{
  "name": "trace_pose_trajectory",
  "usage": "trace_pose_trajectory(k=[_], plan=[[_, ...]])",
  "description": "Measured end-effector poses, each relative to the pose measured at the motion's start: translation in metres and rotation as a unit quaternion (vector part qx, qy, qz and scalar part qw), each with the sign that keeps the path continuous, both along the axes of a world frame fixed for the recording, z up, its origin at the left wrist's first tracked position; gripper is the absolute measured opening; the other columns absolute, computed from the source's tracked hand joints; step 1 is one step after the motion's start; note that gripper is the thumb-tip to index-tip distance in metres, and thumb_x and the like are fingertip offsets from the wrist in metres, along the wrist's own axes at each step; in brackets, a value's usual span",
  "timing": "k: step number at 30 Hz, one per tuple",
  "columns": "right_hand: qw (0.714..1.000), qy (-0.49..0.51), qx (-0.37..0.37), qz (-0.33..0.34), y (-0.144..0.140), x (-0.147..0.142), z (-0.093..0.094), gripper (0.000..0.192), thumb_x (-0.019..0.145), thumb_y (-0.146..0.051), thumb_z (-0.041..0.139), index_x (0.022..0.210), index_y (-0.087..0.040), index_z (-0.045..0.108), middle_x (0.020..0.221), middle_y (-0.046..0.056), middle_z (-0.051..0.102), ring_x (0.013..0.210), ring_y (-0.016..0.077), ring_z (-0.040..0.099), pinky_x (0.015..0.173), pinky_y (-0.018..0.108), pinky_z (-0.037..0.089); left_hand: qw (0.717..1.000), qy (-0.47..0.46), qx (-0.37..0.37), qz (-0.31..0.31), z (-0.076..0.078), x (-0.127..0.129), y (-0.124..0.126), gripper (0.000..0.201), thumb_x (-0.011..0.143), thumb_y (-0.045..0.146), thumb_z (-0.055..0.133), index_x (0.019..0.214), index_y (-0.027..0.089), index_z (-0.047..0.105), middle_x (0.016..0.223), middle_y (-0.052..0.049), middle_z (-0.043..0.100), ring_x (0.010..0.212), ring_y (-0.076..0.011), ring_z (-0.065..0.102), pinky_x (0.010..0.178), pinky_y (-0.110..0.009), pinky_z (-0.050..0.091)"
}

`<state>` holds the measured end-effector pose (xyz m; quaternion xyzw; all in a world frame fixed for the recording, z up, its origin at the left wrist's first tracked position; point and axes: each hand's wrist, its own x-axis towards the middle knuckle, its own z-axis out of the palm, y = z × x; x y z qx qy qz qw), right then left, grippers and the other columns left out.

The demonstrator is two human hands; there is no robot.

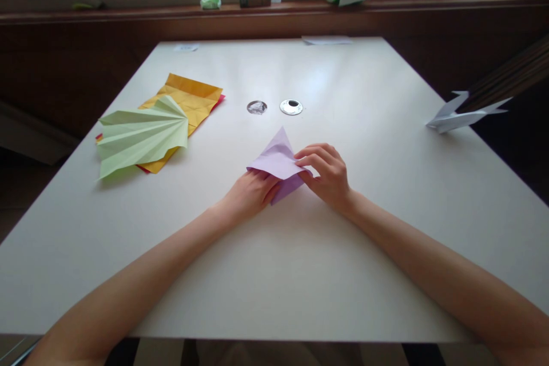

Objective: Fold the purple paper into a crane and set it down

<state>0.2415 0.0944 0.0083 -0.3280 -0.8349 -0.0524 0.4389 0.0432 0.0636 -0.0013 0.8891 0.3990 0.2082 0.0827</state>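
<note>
light: daylight from the windows beyond the far edge | glare: soft sheen on the white rectangular desk near its far edge | surroundings: dim | focus: sharp centre | distortion: wide-angle stretch at corners

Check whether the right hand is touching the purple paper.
Touching. The head view shows the right hand with its fingers pressed on the right edge of the folded purple paper, with no gap visible between them.

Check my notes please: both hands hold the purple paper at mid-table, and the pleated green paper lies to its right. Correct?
Not quite. Both hands, left hand and right hand, do hold the purple paper, but the head view shows the pleated green paper to its left.
</note>
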Motion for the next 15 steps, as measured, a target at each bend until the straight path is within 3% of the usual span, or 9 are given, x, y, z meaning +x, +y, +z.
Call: trace_pose_trajectory(k=[5, 11, 15], plan=[[0.999, -0.013, 0.037, 0.027, -0.0007, -0.0003, -0.0001, 0.012, 0.079, -0.015, 0.057, 0.072, -0.023, 0.053, 0.078, 0.0, 0.069, 0.08, 0.0158, 0.06, 0.071, 0.03, 0.047, 0.999, -0.008, -0.032, 0.007, -0.0003, -0.0007, 0.0021, 0.044, 0.086, 0.021, 0.044, 0.129, 0.012, 0.041, 0.124, -0.013, 0.056, 0.115, -0.0268, 0.053, 0.095, -0.039, 0.045], [0.998, 0.057, 0.035, 0.008, 0.0028, -0.0006, 0.0008, 0.011, 0.075, -0.012, 0.061, 0.073, -0.021, 0.055, 0.073, 0.002, 0.067, 0.073, 0.0166, 0.06, 0.065, 0.03, 0.049, 0.998, 0.049, -0.031, 0.018, 0.0033, -0.0006, 0.0015, 0.034, 0.088, 0.024, 0.04, 0.118, 0.013, 0.051, 0.119, -0.013, 0.059, 0.108, -0.0269, 0.056, 0.093, -0.038, 0.046], [0.997, 0.061, 0.035, 0.012, 0.0014, -0.0012, 0.0024, 0.011, 0.076, -0.012, 0.061, 0.076, -0.022, 0.056, 0.074, 0.002, 0.067, 0.073, 0.016, 0.06, 0.065, 0.029, 0.049, 0.999, 0.046, -0.013, 0.013, 0.0042, -0.0015, 0.0008, 0.038, 0.087, 0.022, 0.041, 0.123, 0.015, 0.046, 0.118, -0.012, 0.059, 0.109, -0.026, 0.056, 0.093, -0.038, 0.045]])
